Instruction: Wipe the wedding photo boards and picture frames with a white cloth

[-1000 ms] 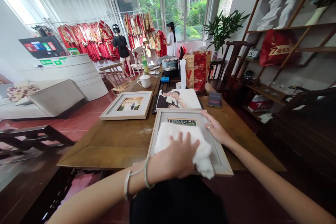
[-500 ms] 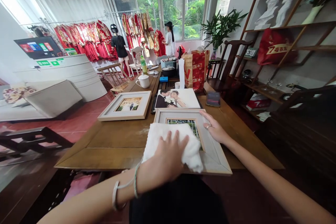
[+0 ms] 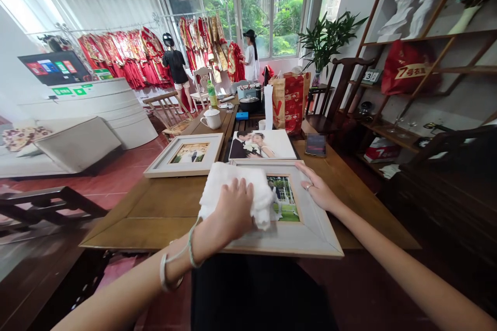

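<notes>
My left hand presses a folded white cloth onto the left side of a picture frame, fingers bent over the cloth. A garden photo shows on the right of the frame's opening; the cloth hides the rest. At the frame's upper right corner, my right hand grips the edge, wearing a ring. The frame lies at the table's near edge. Just behind it is a wedding photo print, and to the left another framed picture lies flat.
The wooden table also bears a white lidded mug, a green bottle, a paper bag and a phone-like dark device. Two people stand by racks of red garments. Shelves rise at the right.
My left hand has slid the cloth left and slightly away from me across the frame, uncovering more of the garden photo. My right hand has stayed at the frame's corner.
</notes>
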Demonstrator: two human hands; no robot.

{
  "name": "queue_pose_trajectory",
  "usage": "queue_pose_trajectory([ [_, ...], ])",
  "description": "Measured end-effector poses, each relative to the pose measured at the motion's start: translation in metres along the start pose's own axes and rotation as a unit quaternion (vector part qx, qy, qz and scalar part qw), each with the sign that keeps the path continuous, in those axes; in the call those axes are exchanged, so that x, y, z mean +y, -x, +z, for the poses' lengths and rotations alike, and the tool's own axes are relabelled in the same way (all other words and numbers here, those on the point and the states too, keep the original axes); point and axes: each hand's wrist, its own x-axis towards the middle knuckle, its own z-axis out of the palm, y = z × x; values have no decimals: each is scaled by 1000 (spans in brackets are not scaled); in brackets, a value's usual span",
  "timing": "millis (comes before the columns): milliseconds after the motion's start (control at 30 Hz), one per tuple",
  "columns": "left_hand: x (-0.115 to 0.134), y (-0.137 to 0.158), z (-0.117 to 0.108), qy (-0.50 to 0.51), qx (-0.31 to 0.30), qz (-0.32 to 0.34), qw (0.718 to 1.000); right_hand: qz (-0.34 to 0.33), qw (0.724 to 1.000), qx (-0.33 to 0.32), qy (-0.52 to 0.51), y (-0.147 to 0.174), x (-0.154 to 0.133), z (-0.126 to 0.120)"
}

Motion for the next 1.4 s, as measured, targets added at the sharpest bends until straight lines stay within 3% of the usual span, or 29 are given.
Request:
queue_pose_trajectory([
  [133,20,50,9,14,-44,63,997,1,1000,-1,4,0,-2,0],
  [267,31,76,4,44,-105,62,992,-3,1000,-1,6,1,-2,0],
  [333,30,71,0,56,-101,61,991,-3,1000,-1,10,1,-1,0],
  [433,20,43,5,64,-43,58,995,-8,1000,-1,13,2,2,0],
  [633,-10,-32,23,86,88,-39,992,-15,1000,-6,11,0,4,0],
  [733,-15,-49,22,94,91,-48,990,-7,1000,-11,8,-1,4,-1],
  [867,-8,-38,17,93,55,-19,994,-1,1000,-17,8,-1,3,-2],
  [1000,9,7,8,122,-35,50,991,-4,1000,-22,10,-1,3,-3],
  [1167,30,60,-6,207,-110,127,964,-17,1000,-15,13,0,5,-1],
  [1267,35,63,-4,222,-100,125,962,-20,1000,-16,12,-1,4,0],
  [1400,28,31,10,183,-23,71,980,-12,1000,-17,10,0,2,0],
])
